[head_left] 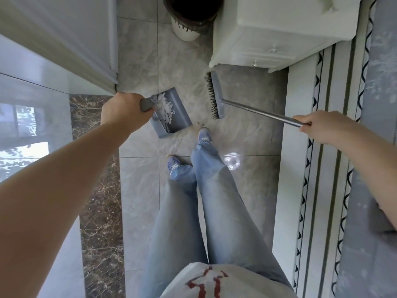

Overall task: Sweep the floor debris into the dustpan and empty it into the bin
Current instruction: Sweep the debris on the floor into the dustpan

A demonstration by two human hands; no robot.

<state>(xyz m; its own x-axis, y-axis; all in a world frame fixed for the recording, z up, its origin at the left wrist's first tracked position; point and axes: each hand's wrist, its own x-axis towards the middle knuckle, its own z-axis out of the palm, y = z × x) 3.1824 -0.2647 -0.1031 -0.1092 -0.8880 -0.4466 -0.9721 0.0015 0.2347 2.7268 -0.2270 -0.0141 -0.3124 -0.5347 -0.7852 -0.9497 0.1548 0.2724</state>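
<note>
Underfoot — glossy grey marble floor tiles (176,61).

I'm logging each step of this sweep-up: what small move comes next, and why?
Probably carry the dustpan forward toward the bin. The left hand grips its handle, white debris already lies inside, and the bin stands ahead. The right hand holds the broom aside.

Open floor (182,61) towards bin (190,16); white cabinet (279,33) crowding right

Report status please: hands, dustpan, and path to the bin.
Left hand grips dustpan, white debris inside. Right hand holds broom. Bin ahead, floor between looks clear.
</note>
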